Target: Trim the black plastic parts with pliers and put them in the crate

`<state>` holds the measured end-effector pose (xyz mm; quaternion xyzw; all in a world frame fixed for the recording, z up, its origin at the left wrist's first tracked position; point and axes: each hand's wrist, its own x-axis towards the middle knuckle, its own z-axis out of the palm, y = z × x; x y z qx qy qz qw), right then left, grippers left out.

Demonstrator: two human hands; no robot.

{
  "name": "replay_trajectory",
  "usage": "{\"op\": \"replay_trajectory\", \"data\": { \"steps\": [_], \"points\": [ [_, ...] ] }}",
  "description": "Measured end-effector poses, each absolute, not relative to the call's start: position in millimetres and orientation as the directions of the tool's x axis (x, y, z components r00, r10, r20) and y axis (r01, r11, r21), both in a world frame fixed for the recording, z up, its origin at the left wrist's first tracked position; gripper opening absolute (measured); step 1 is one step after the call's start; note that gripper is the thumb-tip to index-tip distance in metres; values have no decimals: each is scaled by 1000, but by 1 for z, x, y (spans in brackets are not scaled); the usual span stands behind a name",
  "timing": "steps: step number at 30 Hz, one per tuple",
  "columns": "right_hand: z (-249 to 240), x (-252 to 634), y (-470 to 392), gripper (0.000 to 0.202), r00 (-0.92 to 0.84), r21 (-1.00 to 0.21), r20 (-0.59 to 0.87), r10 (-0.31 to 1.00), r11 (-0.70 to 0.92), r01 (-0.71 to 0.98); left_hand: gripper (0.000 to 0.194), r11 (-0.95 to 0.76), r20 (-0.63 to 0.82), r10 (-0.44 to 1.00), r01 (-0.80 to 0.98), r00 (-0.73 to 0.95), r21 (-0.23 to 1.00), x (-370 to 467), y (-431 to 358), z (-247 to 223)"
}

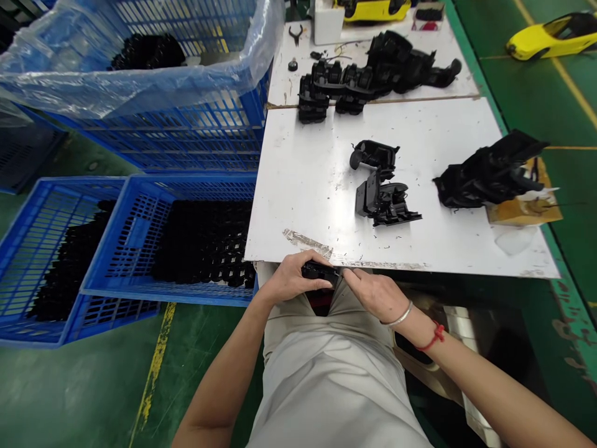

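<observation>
Just off the table's front edge, above my lap, my left hand (297, 275) is closed around a small black plastic part (319, 271), thumb on the near side and fingers on the far side. My right hand (377, 295) comes in from the right with its fingers curled together, close to the right end of that part. A thin tip seems to show between the two; whatever the right fingers hold is mostly hidden. Farther up the white table (298, 180) lie two loose black plastic parts, a curved one (377, 154) and a boxy one (387, 200).
More black parts sit in a row (340, 84) at the back and in a stack (485, 171) by a cardboard box (527, 208). Blue crates (135, 233) of black pieces stand left. Pliers (295, 35) lie at the back; a yellow toy car (555, 38) is far right.
</observation>
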<state>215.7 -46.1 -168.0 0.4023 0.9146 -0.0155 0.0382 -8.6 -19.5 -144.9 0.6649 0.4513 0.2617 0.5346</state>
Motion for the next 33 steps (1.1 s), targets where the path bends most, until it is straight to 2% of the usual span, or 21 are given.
{"op": "replay_trajectory", "data": {
  "steps": [7,13,20,26,33],
  "points": [
    [-161,209,-47,27,-618,2,-167,768,627,779,35,-9,-163,878,355,451,935,-8,-21,-145],
    [-153,206,-48,25,-612,-5,-140,778,618,786,37,-26,-171,877,401,448,915,-9,-21,-145],
    [-149,200,-48,23,-568,-33,-238,788,578,816,37,-27,-182,875,421,448,907,-8,-22,-141],
    [-149,207,-51,31,-572,-21,-248,782,586,810,37,-25,-174,866,389,469,921,-8,-22,-143],
    [-155,204,-49,28,-588,-37,-227,777,596,802,38,6,-201,859,383,471,924,-10,-19,-142]
  ]
}}
